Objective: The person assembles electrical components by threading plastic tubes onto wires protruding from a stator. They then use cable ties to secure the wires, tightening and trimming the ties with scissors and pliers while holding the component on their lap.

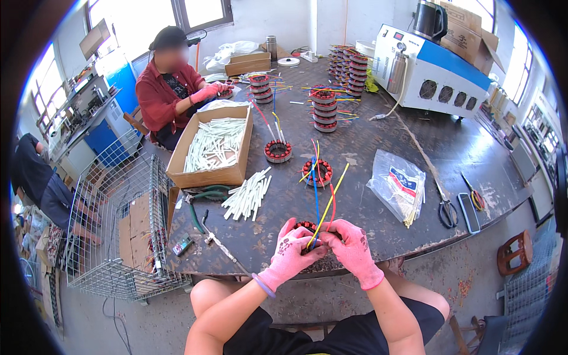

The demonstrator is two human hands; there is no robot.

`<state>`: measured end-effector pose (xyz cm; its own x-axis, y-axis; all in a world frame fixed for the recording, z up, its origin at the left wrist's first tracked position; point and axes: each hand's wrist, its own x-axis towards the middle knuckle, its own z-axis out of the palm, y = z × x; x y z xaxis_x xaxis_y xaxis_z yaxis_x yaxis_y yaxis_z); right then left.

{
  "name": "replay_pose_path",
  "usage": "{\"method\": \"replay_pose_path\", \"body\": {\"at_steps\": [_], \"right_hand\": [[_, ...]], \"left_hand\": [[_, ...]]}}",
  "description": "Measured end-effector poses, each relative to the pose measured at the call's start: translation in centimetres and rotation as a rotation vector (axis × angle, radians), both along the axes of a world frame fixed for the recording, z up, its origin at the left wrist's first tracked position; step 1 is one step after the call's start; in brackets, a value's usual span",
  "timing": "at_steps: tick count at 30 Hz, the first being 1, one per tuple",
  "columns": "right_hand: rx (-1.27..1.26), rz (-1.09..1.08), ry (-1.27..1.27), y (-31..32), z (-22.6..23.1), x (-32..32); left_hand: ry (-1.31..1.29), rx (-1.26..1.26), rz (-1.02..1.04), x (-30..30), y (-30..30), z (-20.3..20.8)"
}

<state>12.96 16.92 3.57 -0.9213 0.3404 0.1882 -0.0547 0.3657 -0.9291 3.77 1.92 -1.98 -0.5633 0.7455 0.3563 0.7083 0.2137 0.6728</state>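
In the head view, both your gloved hands are closed in on one small wound ring (pixel 306 226) above the near edge of the table (pixel 367 142). Your left hand (pixel 297 247) grips its side, thumb and fingers pinched narrow near the wire roots; your right hand (pixel 352 248) meets it from the other side, fingertips also drawn in tight. Your fingers cover much of the ring, so you cannot tell from here whether it touches the tabletop, or exactly which strand each fingertip pinches.

A yellow strand (pixel 335 194), a blue strand (pixel 316 204) and a red strand (pixel 333 204) rise beyond your fingers, the yellow leaning right across the others. If you pull while they cross, they could tangle or bend at the root. The gloves may dull your feel, so a thin wire could slip or be nicked by too hard a pinch.

Just beyond stands a second wound ring (pixel 327 179), its own leads upright close to yours; a forward push could snag them. To your left, a loose heap of white sleeves (pixel 247 196) might scatter if your elbow swings out. The slim tool with a hose-like tail (pixel 225 248) runs toward the table edge near your left wrist, so a backward sweep of that arm could catch it and drag it off.
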Motion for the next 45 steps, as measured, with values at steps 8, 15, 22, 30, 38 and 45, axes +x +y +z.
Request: {"method": "replay_pose_path", "body": {"at_steps": [8,15,22,30,38,45], "right_hand": [[0.050,0.001,0.103,-0.6,-0.6,-0.4],[-0.364,-0.028,-0.001,-0.9,-1.2,-0.2],[-0.501,0.033,0.049,0.3,0.6,-0.5],[-0.428,0.134,-0.076,0.7,2.8,-1.1],[0.135,0.097,0.056,-2.0,5.8,-1.0],[-0.603,0.248,0.165,4.0,3.9,-6.0]], "left_hand": [[0.089,0.063,0.038,0.1,0.2,-0.9],[0.182,0.099,0.030,-0.1,0.3,-1.2],[0.034,0.030,-0.030,-0.3,-0.1,-0.7],[-0.020,0.189,-0.151,-0.6,0.4,2.0],[-0.595,0.417,-0.237,0.9,-0.4,2.8],[-1.108,0.689,-0.367,1.6,-0.7,2.5]]}}
